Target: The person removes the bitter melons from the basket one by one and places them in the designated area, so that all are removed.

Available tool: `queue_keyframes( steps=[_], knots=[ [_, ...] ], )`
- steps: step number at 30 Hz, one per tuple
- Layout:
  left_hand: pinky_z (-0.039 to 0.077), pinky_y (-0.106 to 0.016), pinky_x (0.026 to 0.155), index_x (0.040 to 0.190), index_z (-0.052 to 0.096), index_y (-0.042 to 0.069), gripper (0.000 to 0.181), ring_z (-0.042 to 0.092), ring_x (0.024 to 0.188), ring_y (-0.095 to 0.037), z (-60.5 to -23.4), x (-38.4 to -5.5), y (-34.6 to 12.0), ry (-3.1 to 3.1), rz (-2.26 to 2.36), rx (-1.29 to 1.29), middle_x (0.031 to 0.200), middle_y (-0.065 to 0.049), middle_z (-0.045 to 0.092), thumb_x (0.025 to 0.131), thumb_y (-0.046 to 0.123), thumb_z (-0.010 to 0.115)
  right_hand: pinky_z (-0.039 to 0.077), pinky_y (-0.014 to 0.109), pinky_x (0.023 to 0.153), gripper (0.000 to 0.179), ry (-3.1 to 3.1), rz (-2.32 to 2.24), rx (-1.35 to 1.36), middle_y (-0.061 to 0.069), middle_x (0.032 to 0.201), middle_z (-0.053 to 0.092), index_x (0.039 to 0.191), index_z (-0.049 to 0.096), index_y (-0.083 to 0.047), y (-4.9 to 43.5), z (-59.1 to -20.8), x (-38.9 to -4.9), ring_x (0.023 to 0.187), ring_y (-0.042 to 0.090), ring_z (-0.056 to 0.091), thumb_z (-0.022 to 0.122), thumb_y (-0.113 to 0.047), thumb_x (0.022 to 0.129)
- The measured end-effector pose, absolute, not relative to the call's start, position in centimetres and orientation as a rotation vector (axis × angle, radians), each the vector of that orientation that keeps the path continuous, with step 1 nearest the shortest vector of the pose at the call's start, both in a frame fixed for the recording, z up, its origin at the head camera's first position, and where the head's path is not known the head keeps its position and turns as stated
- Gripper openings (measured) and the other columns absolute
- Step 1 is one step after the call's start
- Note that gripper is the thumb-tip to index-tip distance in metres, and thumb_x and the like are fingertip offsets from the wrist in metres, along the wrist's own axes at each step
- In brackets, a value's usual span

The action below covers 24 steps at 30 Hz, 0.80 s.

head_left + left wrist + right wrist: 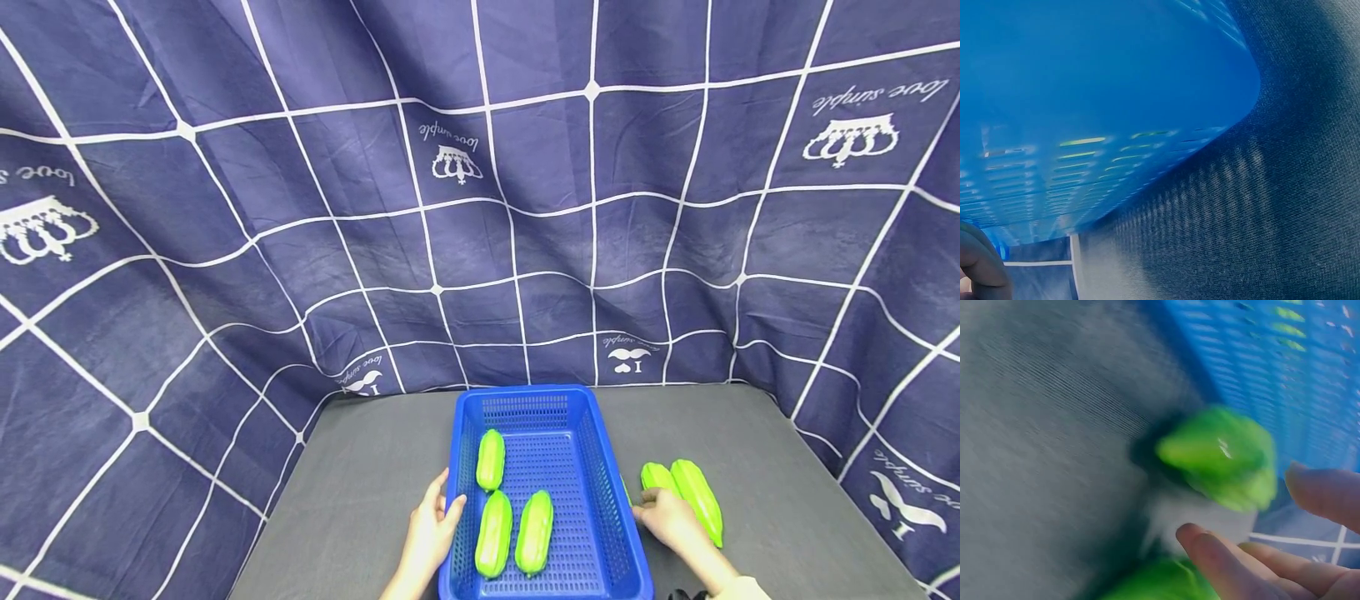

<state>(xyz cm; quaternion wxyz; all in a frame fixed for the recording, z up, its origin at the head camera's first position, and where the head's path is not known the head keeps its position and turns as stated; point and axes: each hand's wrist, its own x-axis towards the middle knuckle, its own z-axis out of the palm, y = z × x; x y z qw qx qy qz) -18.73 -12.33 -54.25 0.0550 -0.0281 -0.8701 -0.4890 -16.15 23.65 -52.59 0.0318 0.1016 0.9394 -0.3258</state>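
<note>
Up swept a navy curtain (555,242), well beyond the fingers (1229,569), creased all over, white lines (592,150) crossing, crowns (851,137) and lettering (881,96) upside down! Beneath the fingers spread a dark grey tabletop (367,467), pale light (1107,269) brushing it near them.

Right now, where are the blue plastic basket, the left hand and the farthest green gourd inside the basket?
Blue plastic basket (572,496): head view, bare floor.
Left hand (432,527): head view, mid-hand.
Farthest green gourd (491,460): head view, its middle.

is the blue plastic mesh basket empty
No, three bright green oblong vegetables lie inside the blue plastic mesh basket.
</note>
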Motion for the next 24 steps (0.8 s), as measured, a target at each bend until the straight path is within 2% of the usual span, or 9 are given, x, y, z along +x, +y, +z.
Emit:
queue_keyframes(
  steps=[10, 14, 24],
  knots=[
    [0.042, -0.021, 0.056, 0.140, 0.049, 0.000, 0.055, 0.048, 0.055, -0.001, -54.3, -18.7, -12.4, -2.645, -1.500, -0.092, 0.070, 0.001, 0.055, 0.092, 0.021, 0.067, 0.052, 0.050, 0.082, 0.047, 2.925, -1.083, 0.290, 0.026, 0.100, 0.071, 0.113, 0.063, 0.014, 23.8, -47.6, -17.5, 0.093, 0.039, 0.069, 0.070, -0.024, 0.086],
    [0.042, -0.021, 0.057, 0.139, 0.050, 0.000, 0.054, 0.047, 0.055, -0.001, -54.3, -18.7, -12.3, -2.642, -1.487, -0.084, 0.070, 0.001, 0.055, 0.092, 0.020, 0.068, 0.052, 0.050, 0.084, 0.043, 2.981, -1.112, 0.287, 0.023, 0.104, 0.072, 0.114, 0.066, 0.008, 22.7, -46.0, -18.1, 0.097, 0.037, 0.069, 0.069, -0.025, 0.087],
    [0.041, -0.021, 0.056, 0.140, 0.049, -0.001, 0.055, 0.046, 0.056, -0.001, -54.3, -18.7, -12.3, -2.655, -1.486, -0.085, 0.071, 0.002, 0.053, 0.093, 0.021, 0.067, 0.055, 0.044, 0.082, 0.038, 2.952, -1.350, 0.157, 0.021, 0.103, 0.073, 0.113, 0.068, 0.005, 19.0, -43.4, -20.0, 0.096, 0.033, 0.071, 0.070, -0.023, 0.088]
  ],
)
